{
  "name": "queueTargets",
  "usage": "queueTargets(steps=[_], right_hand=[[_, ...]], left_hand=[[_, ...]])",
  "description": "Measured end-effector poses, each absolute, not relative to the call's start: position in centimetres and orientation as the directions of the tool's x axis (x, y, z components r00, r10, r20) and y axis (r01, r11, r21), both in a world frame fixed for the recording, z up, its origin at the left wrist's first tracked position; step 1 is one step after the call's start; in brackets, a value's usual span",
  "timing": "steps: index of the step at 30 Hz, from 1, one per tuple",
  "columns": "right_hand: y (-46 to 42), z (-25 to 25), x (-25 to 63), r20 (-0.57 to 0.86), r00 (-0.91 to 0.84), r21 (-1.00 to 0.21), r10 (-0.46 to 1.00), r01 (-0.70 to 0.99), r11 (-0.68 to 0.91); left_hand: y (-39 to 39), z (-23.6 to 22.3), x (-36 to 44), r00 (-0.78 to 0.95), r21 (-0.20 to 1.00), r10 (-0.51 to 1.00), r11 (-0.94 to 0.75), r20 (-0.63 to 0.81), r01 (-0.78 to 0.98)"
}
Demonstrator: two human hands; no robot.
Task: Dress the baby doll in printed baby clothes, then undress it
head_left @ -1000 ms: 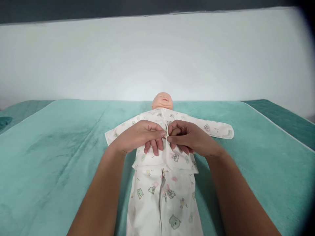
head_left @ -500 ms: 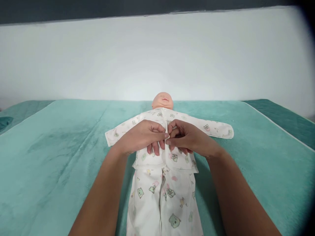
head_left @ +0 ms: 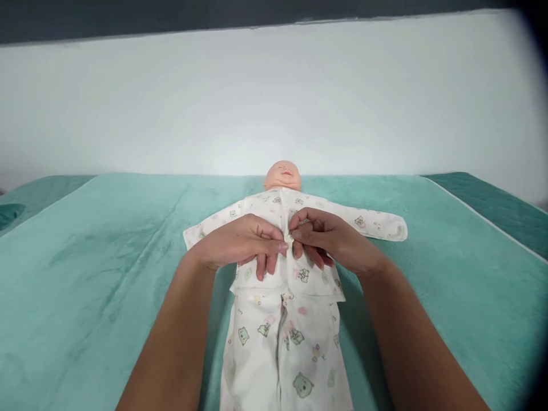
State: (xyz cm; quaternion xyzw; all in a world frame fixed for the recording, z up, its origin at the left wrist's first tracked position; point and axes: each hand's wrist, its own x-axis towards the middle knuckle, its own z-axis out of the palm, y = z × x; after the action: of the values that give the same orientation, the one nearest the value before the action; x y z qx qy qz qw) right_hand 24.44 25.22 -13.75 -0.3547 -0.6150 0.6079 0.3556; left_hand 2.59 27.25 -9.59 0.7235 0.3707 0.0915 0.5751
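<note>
A baby doll [head_left: 283, 176] lies on its back, dressed in a white shirt [head_left: 310, 282] with a small bear print and matching trousers [head_left: 257, 348]. My left hand [head_left: 248, 242] pinches the shirt's front edge between thumb and index finger at mid-chest. Just to its right, my right hand [head_left: 325, 234] pinches the other side of the front opening. A small pale button or snap [head_left: 290, 238] shows between the two sets of fingertips. The shirt's sleeves spread out to both sides. My hands hide part of the shirt's middle.
A teal plush cover [head_left: 107, 257] lies under the doll, with a darker teal strip [head_left: 492, 205] along the right. Behind it stands a white wall [head_left: 274, 97] with a dark band across its top.
My left fingertips have shifted slightly left and down, and my right thumb has moved up a little. The pale button or snap between them is now visible. The doll stays put.
</note>
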Motion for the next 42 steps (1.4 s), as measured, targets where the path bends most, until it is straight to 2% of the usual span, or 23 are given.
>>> queueTargets(steps=[4, 10, 18, 35, 42], right_hand=[[25.3, -13.8, 24.5, 0.013, -0.490, -1.000, 0.871, -0.006, 0.011], [25.4, -13.7, 24.5, 0.028, -0.496, -1.000, 0.868, -0.017, 0.022], [25.3, -13.7, 24.4, 0.027, -0.490, -1.000, 0.871, -0.004, 0.029], [25.4, -13.9, 24.3, 0.016, -0.483, -0.999, 0.875, 0.019, 0.029], [25.4, -14.2, 24.5, 0.062, -0.487, -0.997, 0.871, -0.072, 0.030]], left_hand=[[27.4, -10.0, 2.6, 0.684, 0.925, 0.678, -0.012, -0.271, 0.379], [28.2, -11.2, 2.5, 0.548, 0.992, 0.836, -0.047, -0.023, 0.114], [28.0, -10.9, 2.7, 0.573, 0.972, 0.814, -0.054, -0.090, 0.230], [27.7, -10.6, 2.8, 0.615, 0.951, 0.780, -0.090, -0.117, 0.295], [27.8, -10.6, 2.4, 0.635, 0.948, 0.763, -0.101, -0.120, 0.301]])
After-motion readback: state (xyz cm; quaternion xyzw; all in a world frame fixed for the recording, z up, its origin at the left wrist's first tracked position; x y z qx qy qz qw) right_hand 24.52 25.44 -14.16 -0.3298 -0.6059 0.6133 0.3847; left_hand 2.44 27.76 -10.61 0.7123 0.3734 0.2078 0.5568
